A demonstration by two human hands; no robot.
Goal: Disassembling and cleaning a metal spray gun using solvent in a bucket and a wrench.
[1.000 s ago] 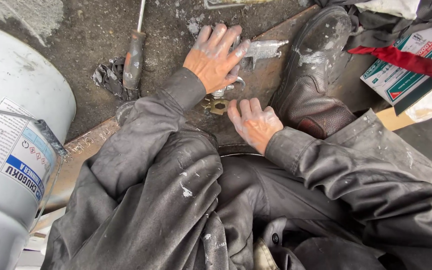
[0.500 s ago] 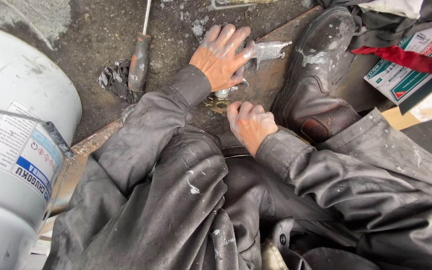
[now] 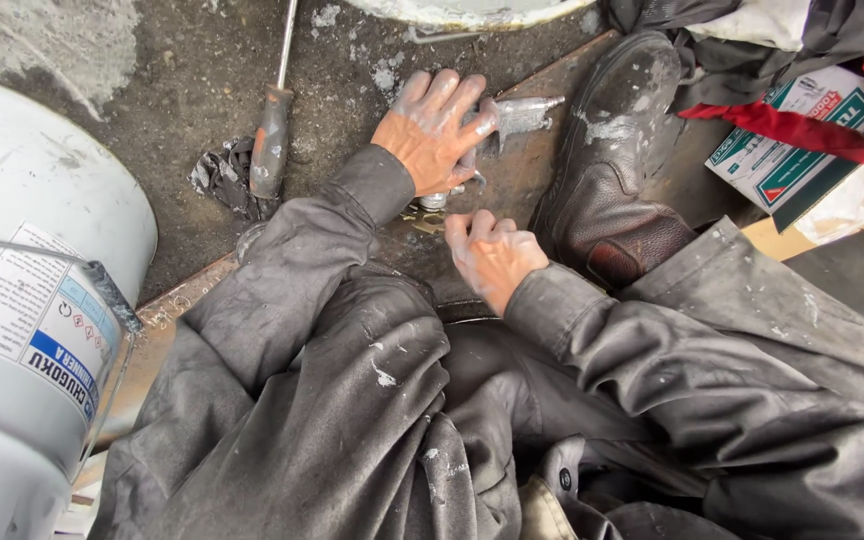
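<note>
Hands sit close together over a rusty brown metal plate (image 3: 537,165) lying on the grimy concrete floor (image 3: 182,90). Since a second ago the left hand (image 3: 430,135) has slid toward one o'clock along the plate and now lies flat, fingers spread, pressing on a paint-caked grey metal tool (image 3: 517,115) whose tip pokes out at its three o'clock; whether the palm grips it or only pins it down cannot be told. The right hand (image 3: 492,258), at five o'clock from the left, has curled from a looser pose into a half fist and rests knuckles-up on the plate, holding nothing visible. Between the two hands a small brass-coloured fitting (image 3: 430,208) shows just below the left palm, more covered than before, touching or nearly touching the hand. That shift reads as the person bearing down on the small hardware, not letting go of it. At nine o'clock from the left hand, well apart, a long screwdriver with a dirty orange-grey handle (image 3: 272,140) lies across a crumpled dark rag (image 3: 220,180), unmoved. A scuffed black leather boot (image 3: 617,160) stands at three o'clock, a big white paint drum (image 3: 22,300) fills the left edge, and a green-and-white cardboard box (image 3: 802,135) sits at the upper right.
</note>
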